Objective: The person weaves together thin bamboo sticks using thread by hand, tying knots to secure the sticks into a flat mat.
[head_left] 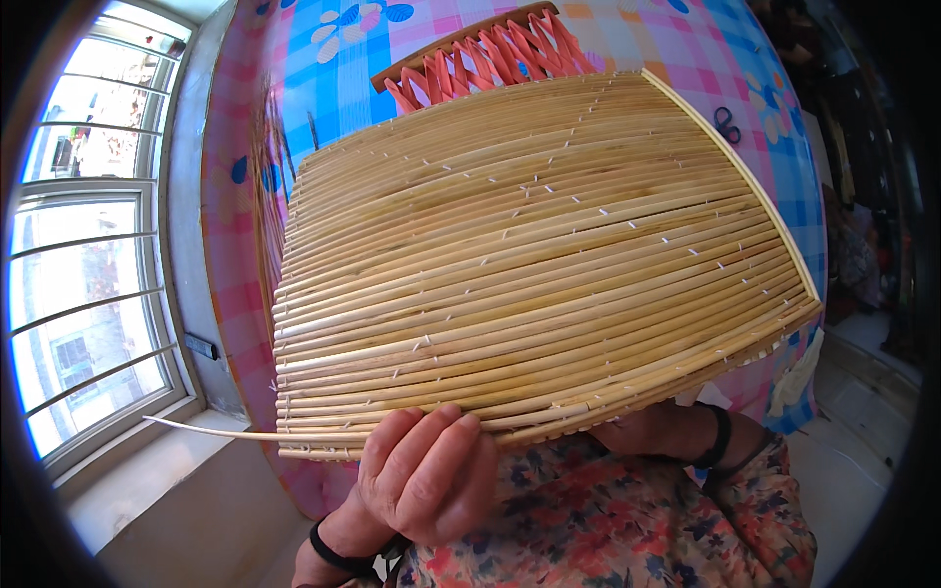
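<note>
A large panel of parallel tan cane rods point(529, 245), stitched with short pale ties, spreads tilted across the middle of the view. Along its right side runs a curved cane rim. My left hand point(431, 475) is closed over the panel's near edge, knuckles up and fingertips on the last rods. Just beyond that hand, one thin cane end point(201, 429) sticks out past the left edge. My right hand point(632, 431) is under the near edge, right of the left one; the panel hides its fingers. Each wrist wears a black band.
A pink and blue checked cloth point(333, 88) covers the table. At the far side lies a wooden bar with crisscrossed red strips point(480, 64). Black-handled scissors point(726, 125) rest right of the panel, loose thin canes point(265, 196) left. A barred window point(93, 225) stands far left.
</note>
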